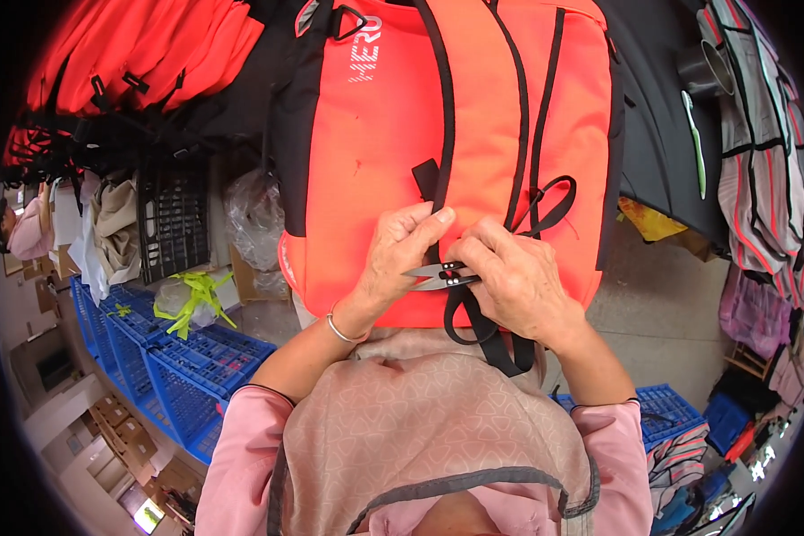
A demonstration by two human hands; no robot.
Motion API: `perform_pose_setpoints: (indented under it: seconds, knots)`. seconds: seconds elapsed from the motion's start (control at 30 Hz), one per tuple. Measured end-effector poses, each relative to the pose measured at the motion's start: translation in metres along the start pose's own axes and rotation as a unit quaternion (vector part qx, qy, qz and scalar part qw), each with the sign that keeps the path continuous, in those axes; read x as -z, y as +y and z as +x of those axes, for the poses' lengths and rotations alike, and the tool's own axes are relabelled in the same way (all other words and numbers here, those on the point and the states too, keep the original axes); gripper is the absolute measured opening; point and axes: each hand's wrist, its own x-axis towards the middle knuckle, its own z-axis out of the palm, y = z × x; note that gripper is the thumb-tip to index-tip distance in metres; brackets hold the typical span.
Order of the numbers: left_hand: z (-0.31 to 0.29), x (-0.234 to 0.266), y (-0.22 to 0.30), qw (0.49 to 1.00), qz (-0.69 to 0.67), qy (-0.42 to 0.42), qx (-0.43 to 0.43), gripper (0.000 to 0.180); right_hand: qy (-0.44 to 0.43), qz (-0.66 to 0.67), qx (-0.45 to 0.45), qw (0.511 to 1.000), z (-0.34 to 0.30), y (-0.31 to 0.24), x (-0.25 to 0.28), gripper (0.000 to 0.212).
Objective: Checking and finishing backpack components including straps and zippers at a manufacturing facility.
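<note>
An orange-red backpack (380,152) with black edging lies in front of me. Its padded orange shoulder strap (484,116) runs down the middle. My left hand (395,259) is closed at the strap's lower end, thumb and fingers pinching its edge. Thread snips (436,284) with dark handles are in my right hand (518,277), their blades apart and pointing left beneath my left hand. The right hand's fingertips also touch the strap's lower end. Black webbing (476,326) hangs in a loop below my hands, and a thin black loop (558,207) sticks out on the right.
Blue plastic crates (174,362) stand at the left. Red-orange bags (143,54) are heaped at the far left. On the dark surface at right lie a toothbrush (695,143) and a grey cup (707,67), beside striped grey pieces (759,161). Another person (29,228) is at far left.
</note>
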Motion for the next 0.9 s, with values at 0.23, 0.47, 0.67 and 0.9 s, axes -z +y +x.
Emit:
perform_pose_setpoints:
  seconds: [0.23,0.47,0.67,0.9]
  knots:
    - [0.003,-0.002,-0.008,0.999,0.012,0.036,-0.036,0.037,0.035,0.446,-0.152,0.881,-0.035,0.012,0.037,0.011]
    - [-0.003,-0.008,-0.007,0.988,0.109,0.078,-0.080,0.021,0.316,-0.105,-0.263,0.906,-0.080,0.053,0.056,0.016]
    - [-0.015,0.027,0.029,0.771,0.485,0.070,-0.406,0.040,0.396,0.126,-0.366,0.832,-0.077,0.056,0.061,0.017]
    - [0.006,0.028,0.060,0.516,0.724,-0.211,-0.406,0.054,0.292,0.124,-0.224,0.921,-0.033,0.042,0.045,0.017]
